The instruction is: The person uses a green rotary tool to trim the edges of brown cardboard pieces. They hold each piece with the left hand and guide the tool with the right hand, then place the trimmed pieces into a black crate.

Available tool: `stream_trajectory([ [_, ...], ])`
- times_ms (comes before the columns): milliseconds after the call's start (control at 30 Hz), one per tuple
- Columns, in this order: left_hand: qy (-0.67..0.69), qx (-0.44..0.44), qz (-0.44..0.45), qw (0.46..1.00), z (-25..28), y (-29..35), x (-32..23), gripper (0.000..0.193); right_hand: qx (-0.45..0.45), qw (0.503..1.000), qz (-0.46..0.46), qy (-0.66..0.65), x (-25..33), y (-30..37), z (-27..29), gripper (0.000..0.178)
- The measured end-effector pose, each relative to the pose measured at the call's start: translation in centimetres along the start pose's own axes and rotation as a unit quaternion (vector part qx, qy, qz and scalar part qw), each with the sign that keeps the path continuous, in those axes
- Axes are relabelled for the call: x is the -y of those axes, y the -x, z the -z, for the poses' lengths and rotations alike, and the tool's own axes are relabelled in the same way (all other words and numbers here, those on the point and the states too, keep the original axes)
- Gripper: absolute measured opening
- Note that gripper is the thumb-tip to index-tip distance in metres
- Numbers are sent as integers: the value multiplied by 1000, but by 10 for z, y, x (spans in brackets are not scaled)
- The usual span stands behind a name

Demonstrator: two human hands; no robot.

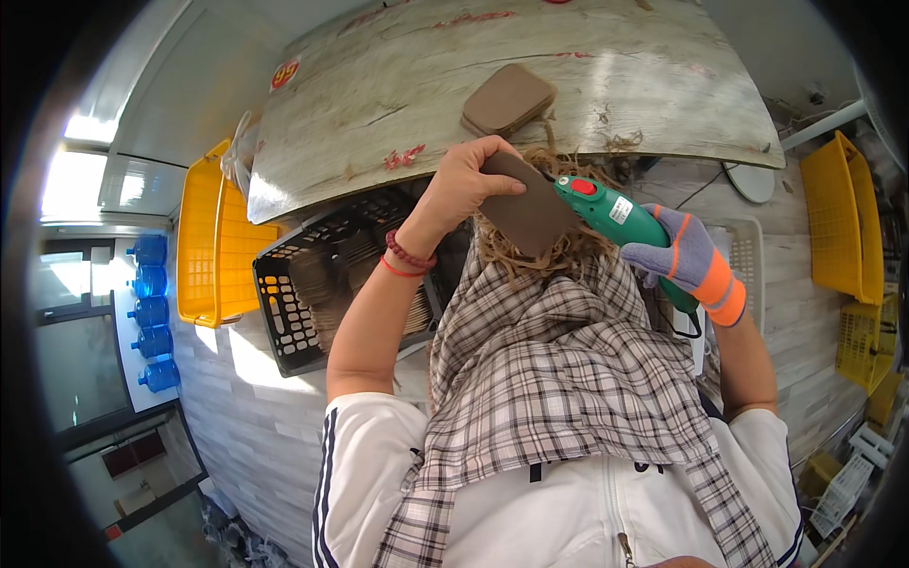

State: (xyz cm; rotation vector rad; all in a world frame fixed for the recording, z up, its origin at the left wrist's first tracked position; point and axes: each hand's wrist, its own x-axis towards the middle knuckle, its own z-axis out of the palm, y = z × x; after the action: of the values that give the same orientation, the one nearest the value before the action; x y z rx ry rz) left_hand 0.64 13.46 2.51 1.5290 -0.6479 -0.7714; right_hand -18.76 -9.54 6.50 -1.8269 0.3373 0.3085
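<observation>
My bare left hand point(471, 182) grips a flat brown rounded-corner pad point(532, 216) by its left side, thumb on top. In a grey and orange work glove, my right hand point(689, 257) is wrapped round a green handheld power cutter point(606, 208) with a red switch. The cutter's front end meets the pad's upper right edge; the blade itself is too small to make out. Curly brown trimmings point(502, 254) lie on my plaid apron point(559, 350) below the pad. A short stack of similar brown pads point(509, 98) sits on the table beyond my left hand.
The worn pale wooden table point(331, 123) spans the far side. At my left stands a black crate point(294, 317) holding many thin brown pieces, beside a yellow crate point(199, 246). A light plastic basket point(753, 256) and more yellow crates point(838, 218) are at the right.
</observation>
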Motion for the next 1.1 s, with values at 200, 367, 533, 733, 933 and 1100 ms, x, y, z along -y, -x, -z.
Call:
stream_trajectory([
  [200, -26, 53, 26, 998, -9, 2, -4, 37, 23, 999, 19, -27, 8, -22, -12, 46],
  [367, 41, -167, -25, 985, 75, -10, 30, 35, -61, 997, -1, -38, 5, -25, -10, 43],
  [533, -243, -406, 55, 879, 163, -28, 88, 48, -105, 993, -18, -60, -22, -20, -4, 43],
  [733, -563, -308, -81, 762, 70, -81, 67, 69, -151, 988, -1, -27, -56, -19, -2, 45],
  [933, -561, -239, -59, 790, 36, -97, 64, 71, -152, 987, -13, -46, -58, -14, -5, 46],
  [1100, -458, -315, -182, 811, 21, -95, 61, 56, -164, 984, -5, -65, -60, -10, -3, 45],
])
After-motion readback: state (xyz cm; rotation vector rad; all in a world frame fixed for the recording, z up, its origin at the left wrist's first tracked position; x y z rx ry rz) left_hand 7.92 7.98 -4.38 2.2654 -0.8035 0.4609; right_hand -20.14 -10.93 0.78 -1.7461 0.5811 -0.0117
